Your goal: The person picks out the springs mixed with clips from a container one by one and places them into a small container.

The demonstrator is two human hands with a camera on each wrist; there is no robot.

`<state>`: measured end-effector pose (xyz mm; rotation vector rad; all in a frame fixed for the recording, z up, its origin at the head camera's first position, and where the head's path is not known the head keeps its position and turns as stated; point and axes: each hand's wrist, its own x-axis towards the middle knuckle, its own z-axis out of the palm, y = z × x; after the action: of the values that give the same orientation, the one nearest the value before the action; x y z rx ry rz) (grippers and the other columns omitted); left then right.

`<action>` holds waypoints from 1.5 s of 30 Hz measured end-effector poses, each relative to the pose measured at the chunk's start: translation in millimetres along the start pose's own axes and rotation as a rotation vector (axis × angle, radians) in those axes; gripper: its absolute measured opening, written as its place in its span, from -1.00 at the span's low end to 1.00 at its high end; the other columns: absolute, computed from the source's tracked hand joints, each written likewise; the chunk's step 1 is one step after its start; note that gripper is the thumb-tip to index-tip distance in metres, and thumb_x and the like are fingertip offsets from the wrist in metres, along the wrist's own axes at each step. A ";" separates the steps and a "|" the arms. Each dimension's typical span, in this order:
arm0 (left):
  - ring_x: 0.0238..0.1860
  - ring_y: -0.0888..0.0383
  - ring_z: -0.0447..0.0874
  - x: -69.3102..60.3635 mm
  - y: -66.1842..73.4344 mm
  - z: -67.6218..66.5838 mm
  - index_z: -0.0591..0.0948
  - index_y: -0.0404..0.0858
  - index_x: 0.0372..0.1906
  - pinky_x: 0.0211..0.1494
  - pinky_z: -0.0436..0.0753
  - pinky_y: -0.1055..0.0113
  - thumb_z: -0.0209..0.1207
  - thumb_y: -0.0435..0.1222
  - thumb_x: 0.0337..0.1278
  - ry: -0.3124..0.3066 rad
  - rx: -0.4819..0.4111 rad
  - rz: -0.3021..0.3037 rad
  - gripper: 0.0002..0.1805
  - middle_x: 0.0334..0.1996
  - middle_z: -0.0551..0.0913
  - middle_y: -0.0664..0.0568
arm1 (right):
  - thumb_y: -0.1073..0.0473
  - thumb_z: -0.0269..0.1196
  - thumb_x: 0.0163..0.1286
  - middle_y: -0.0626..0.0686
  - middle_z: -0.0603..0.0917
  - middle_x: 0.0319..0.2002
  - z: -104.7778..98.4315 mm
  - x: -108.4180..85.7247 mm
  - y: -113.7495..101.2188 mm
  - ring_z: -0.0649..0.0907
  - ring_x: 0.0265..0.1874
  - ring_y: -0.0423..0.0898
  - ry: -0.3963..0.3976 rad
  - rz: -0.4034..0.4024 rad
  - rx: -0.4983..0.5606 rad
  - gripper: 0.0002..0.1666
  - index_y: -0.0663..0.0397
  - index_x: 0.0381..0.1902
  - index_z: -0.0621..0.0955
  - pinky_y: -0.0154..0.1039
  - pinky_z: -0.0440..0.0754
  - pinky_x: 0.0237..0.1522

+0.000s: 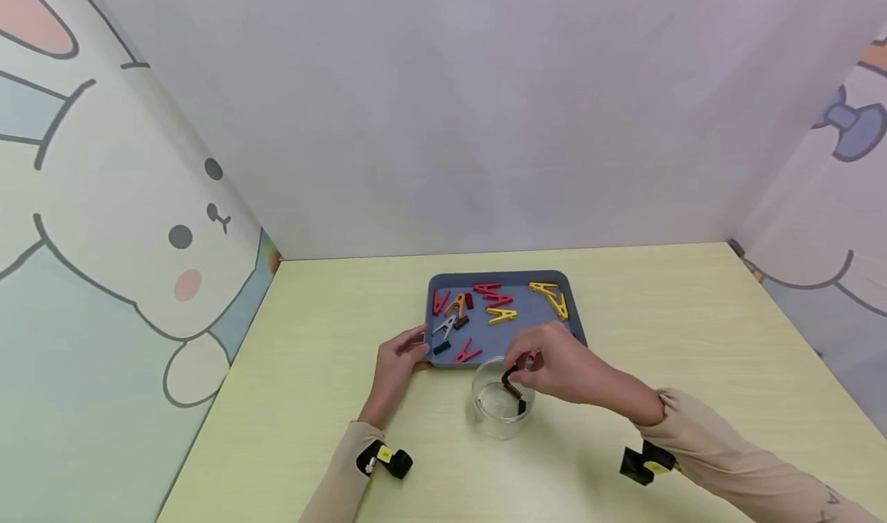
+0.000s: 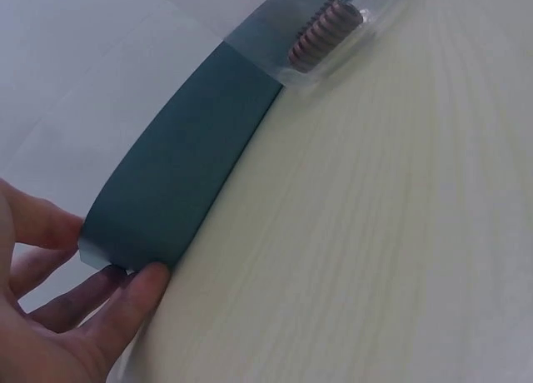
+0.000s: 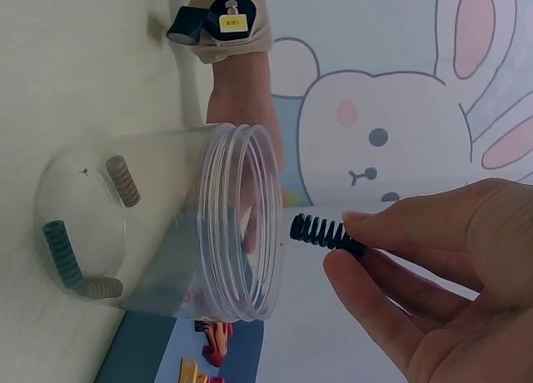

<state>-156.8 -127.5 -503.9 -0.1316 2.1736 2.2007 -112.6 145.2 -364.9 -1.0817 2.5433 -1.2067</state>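
Nearest, the right hand [image 3: 487,254] pinches a black coil spring [image 3: 315,231] by one end above the clear plastic jar [image 3: 162,208]; the left hand [image 1: 396,363] grips the blue-gray rectangular tray [image 2: 171,162] beyond the jar. That end-only pinch could tip the spring against its rim.

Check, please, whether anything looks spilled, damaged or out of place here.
Nothing stands out: no spill or damage shows. The jar stands upright, clips lie inside the tray, and the right hand holds a spring at the jar's mouth.

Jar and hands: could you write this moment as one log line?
right hand: pinches dark spring above jar | left hand: holds tray corner | jar: springs inside
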 end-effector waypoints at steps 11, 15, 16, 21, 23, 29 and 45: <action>-0.24 -0.02 0.68 -0.2 -0.5 -0.3 0.57 -0.29 0.15 -0.29 0.72 0.21 0.17 -0.50 0.13 0.001 0.003 0.006 -0.57 -0.06 0.59 -0.25 | 0.41 0.39 0.07 -0.20 0.65 -0.43 8.8 0.8 2.1 0.59 -0.50 -0.34 -0.016 -0.021 -0.057 -0.78 -0.05 -0.43 0.73 0.49 0.08 0.17; -0.23 -0.02 0.68 -0.1 -0.2 -0.1 0.57 -0.29 0.15 -0.28 0.72 0.21 0.17 -0.50 0.13 0.002 0.003 -0.001 -0.57 -0.06 0.59 -0.24 | 0.40 0.38 0.07 -0.21 0.64 -0.44 11.6 1.9 1.4 0.58 -0.48 -0.37 -0.046 0.000 -0.069 -0.78 -0.06 -0.44 0.72 0.57 -0.06 0.13; -0.23 -0.02 0.68 -0.1 0.0 0.1 0.57 -0.29 0.15 -0.28 0.72 0.21 0.17 -0.50 0.12 0.002 0.002 -0.002 -0.57 -0.05 0.59 -0.24 | 0.40 0.38 0.07 -0.20 0.65 -0.44 12.2 2.1 1.5 0.58 -0.47 -0.37 -0.050 0.001 -0.073 -0.79 -0.06 -0.44 0.72 0.52 0.06 0.14; -0.22 -0.03 0.68 -0.4 1.0 0.5 0.57 -0.29 0.15 -0.28 0.72 0.21 0.17 -0.49 0.13 0.003 0.007 0.000 -0.57 -0.05 0.59 -0.24 | 0.39 0.38 0.09 -0.21 0.64 -0.45 13.6 1.6 1.5 0.58 -0.47 -0.36 -0.062 -0.006 -0.086 -0.81 -0.05 -0.44 0.72 0.29 0.42 0.06; -0.22 -0.03 0.68 -0.6 1.0 0.5 0.57 -0.29 0.15 -0.28 0.72 0.21 0.17 -0.49 0.13 0.005 0.012 0.004 -0.57 -0.06 0.59 -0.24 | 0.39 0.38 0.09 -0.22 0.64 -0.44 12.9 0.9 1.3 0.58 -0.48 -0.36 -0.064 -0.008 -0.090 -0.80 -0.06 -0.42 0.72 0.40 0.28 0.13; -0.20 -0.02 0.67 -0.9 0.6 0.4 0.57 -0.29 0.15 -0.27 0.72 0.21 0.17 -0.49 0.13 0.004 0.015 0.008 -0.57 -0.05 0.59 -0.24 | 0.32 0.40 0.10 -0.23 0.64 -0.41 7.2 0.3 -1.3 0.56 -0.51 -0.38 -0.050 -0.005 -0.116 -0.80 -0.12 -0.37 0.71 0.37 0.26 0.18; -0.17 -0.04 0.66 -1.5 1.5 0.2 0.57 -0.30 0.15 -0.27 0.72 0.20 0.16 -0.49 0.13 0.004 0.014 0.004 -0.58 -0.05 0.59 -0.24 | 0.34 0.40 0.10 -0.16 0.61 -0.34 -12.3 2.5 -8.8 0.56 -0.42 -0.22 0.016 -0.031 -0.088 -0.79 -0.02 -0.30 0.68 -0.37 0.60 -0.46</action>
<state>-155.5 -127.2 -502.2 -0.1320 2.1926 2.1887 -114.4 147.6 -349.8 -1.1385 2.6243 -1.1243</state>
